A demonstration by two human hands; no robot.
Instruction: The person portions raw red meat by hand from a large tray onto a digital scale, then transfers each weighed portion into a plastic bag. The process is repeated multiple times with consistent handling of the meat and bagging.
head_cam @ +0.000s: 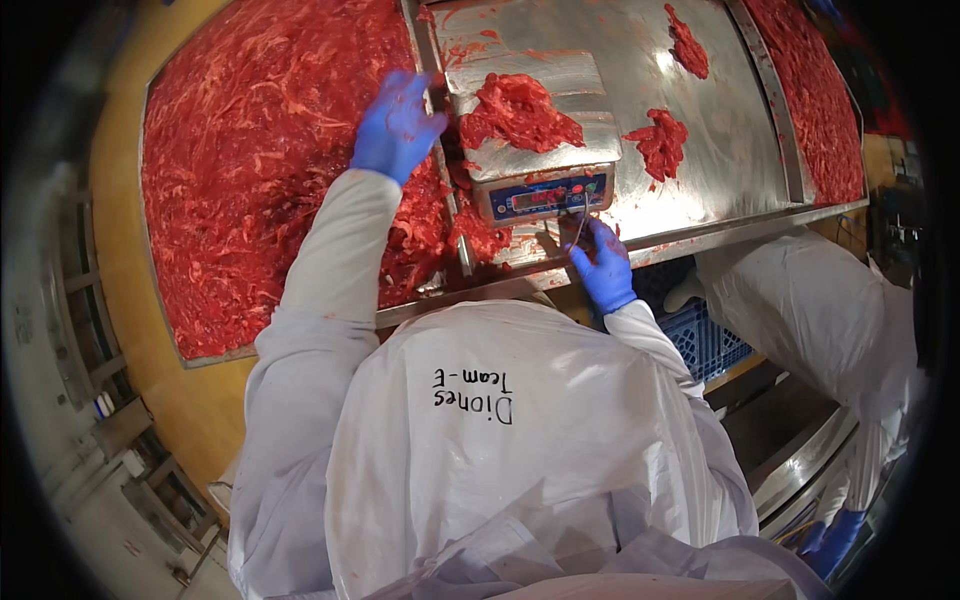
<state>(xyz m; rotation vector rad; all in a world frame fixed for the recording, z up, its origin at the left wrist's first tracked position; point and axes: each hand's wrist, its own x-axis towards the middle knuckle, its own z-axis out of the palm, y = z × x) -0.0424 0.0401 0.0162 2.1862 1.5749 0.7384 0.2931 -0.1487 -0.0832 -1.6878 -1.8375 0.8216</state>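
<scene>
My left hand (400,124), in a blue glove, is over the right side of a large bed of raw red meat (277,157), beside the scale. Its thumb stands apart and I see nothing held in it. A lump of raw meat (519,114) lies on the steel platform of a digital bench scale (551,196) with a lit display. Just below the scale's front panel, my gloved right hand (606,268) holds a thin metal tool (583,219). What kind of tool it is I cannot tell.
Two smaller meat pieces (660,144) (688,43) lie on the steel table (720,127). Beyond a metal divider (771,97) is more meat (814,112). Below the table stands a blue plastic crate (697,341). Another person in white (810,315) stands at right.
</scene>
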